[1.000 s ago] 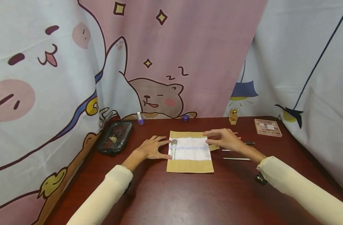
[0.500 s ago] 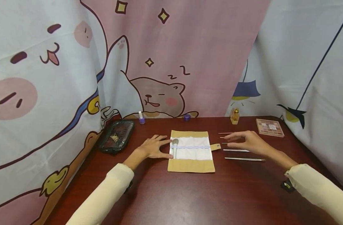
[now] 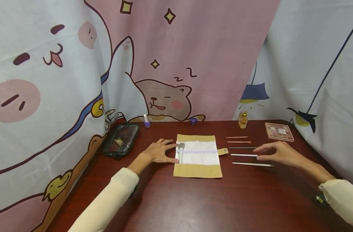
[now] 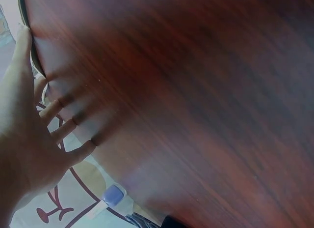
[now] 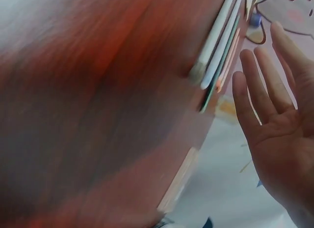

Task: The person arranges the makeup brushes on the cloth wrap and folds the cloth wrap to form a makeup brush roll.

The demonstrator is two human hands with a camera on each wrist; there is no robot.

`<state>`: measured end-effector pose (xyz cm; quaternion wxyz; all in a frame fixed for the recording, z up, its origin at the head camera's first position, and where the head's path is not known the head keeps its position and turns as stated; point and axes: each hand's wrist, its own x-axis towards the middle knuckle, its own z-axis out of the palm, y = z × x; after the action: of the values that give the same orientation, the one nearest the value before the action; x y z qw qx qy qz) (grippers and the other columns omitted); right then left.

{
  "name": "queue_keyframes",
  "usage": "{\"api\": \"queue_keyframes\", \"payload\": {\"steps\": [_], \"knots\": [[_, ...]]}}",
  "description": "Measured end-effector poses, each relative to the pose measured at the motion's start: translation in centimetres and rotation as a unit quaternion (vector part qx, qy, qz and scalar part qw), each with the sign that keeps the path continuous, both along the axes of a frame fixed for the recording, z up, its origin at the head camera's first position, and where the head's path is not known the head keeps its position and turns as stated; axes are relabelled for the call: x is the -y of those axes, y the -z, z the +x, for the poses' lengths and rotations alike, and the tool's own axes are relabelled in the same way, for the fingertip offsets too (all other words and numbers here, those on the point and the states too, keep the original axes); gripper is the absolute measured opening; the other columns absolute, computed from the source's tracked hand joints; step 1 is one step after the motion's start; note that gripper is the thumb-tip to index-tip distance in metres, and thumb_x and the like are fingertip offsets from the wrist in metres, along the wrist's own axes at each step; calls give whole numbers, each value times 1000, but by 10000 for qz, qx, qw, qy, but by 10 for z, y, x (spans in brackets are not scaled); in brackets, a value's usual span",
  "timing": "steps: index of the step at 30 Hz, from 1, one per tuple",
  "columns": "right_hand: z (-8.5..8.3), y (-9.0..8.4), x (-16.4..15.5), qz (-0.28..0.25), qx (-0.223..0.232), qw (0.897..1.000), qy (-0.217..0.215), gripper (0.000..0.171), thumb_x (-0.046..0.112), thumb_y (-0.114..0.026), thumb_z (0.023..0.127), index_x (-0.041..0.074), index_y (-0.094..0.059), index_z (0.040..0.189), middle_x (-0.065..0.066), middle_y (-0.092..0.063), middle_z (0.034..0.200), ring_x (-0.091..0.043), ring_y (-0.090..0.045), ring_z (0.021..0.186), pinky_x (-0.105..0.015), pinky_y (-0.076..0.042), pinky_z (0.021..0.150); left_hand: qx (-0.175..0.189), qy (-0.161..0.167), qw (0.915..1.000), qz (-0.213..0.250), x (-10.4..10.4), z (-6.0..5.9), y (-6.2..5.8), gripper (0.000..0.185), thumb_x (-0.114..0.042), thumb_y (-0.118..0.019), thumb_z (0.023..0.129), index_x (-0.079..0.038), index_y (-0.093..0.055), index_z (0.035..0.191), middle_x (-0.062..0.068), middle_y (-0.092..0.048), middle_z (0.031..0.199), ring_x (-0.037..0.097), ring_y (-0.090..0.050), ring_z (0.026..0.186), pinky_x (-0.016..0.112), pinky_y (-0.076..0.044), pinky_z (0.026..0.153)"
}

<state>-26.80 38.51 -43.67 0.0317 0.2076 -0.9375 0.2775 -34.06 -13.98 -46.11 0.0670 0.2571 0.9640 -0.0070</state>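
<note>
A tan brush roll (image 3: pixel 197 171) with a white lining lies unfolded mid-table. A fluffy makeup brush (image 3: pixel 181 154) sits in its leftmost pocket. My left hand (image 3: pixel 157 152), fingers spread, touches the roll's left edge. Right of the roll, several slim makeup brushes lie side by side: a white brush (image 3: pixel 250 164) in front, then a thinner white brush (image 3: pixel 242 155), a dark green brush (image 3: pixel 241 148) and pinkish ones behind. My right hand (image 3: pixel 283 154) hovers at the right ends of the green and thinner white brushes, fingers extended and holding nothing; in the right wrist view the brushes (image 5: pixel 216 41) lie apart from its fingers.
At the back stand a purple nail polish bottle (image 3: pixel 147 123), a small purple jar (image 3: pixel 193 121) and a gold perfume bottle (image 3: pixel 243 120). An eyeshadow palette (image 3: pixel 279 131) lies back right; a black-rimmed clear pouch (image 3: pixel 109 149) lies at left. Printed curtains border the table.
My right hand has moved right, from the roll's right edge across the brushes to their right ends, uncovering the roll's snap tab. My left hand stays at the roll's left edge.
</note>
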Motion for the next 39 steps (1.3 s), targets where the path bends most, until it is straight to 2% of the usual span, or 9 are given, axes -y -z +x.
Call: {"api": "queue_keyframes", "payload": {"steps": [7, 12, 19, 25, 28, 31, 35, 39], "knots": [[3, 14, -25, 41, 15, 9999, -112, 32, 36, -90, 81, 24, -82, 110, 9, -79, 104, 3, -67, 92, -21, -52, 75, 7, 29, 10000, -69, 1, -1, 1, 97, -93, -49, 80, -45, -32, 162, -3, -29, 169, 27, -28, 153, 58, -36, 115], [5, 24, -36, 143, 36, 9997, -182, 31, 37, -91, 79, 28, -82, 107, 14, -78, 99, 3, -68, 91, -16, -48, 76, 17, 39, 10000, -68, 0, -2, 0, 97, -93, -49, 79, -45, -32, 162, -3, -30, 169, 27, -28, 153, 59, -36, 115], [6, 37, -40, 11, -235, 9985, -494, 27, 31, -92, 79, 26, -83, 104, 18, -75, 89, -1, -65, 76, -18, -44, 67, 64, 54, 9999, -64, -1, -2, -2, 97, -93, -49, 80, -44, -33, 162, -2, -30, 169, 28, -28, 153, 60, -36, 115], [1, 40, -37, 36, -627, 9935, -948, 19, 21, -90, 81, 26, -82, 99, 16, -72, 89, -1, -62, 75, -20, -48, 62, 104, -30, 9999, -106, -1, -2, -1, 98, -93, -49, 79, -45, -31, 162, -3, -29, 170, 27, -27, 153, 59, -35, 116], [0, 41, -37, 73, -663, 9922, -1049, 18, 18, -88, 85, 29, -81, 97, 14, -72, 89, 1, -61, 76, -20, -47, 62, 126, -68, 9999, -92, -1, -1, -1, 98, -93, -49, 79, -44, -31, 162, -3, -28, 170, 27, -27, 153, 61, -34, 116], [-1, 40, -37, 191, -660, 9929, -972, 18, 18, -87, 86, 31, -81, 97, 15, -73, 89, 3, -60, 77, -21, -47, 64, 145, -70, 9998, -82, -1, -1, -1, 98, -94, -49, 79, -44, -32, 162, -3, -28, 170, 27, -27, 153, 61, -34, 116], [1, 31, -37, 334, -584, 9957, -643, 16, 23, -87, 86, 33, -80, 97, 19, -74, 92, 4, -60, 80, -20, -46, 67, 136, -45, 9999, -61, -1, 0, -2, 98, -93, -50, 79, -44, -33, 162, -3, -29, 170, 27, -28, 153, 61, -34, 115], [4, 20, -35, 208, -384, 9985, -327, 14, 26, -86, 87, 32, -80, 99, 18, -75, 96, 3, -63, 85, -19, -47, 71, 108, -10, 9999, -6, -1, -1, -3, 97, -92, -51, 79, -43, -34, 161, -2, -30, 169, 28, -29, 153, 62, -36, 114]]}}
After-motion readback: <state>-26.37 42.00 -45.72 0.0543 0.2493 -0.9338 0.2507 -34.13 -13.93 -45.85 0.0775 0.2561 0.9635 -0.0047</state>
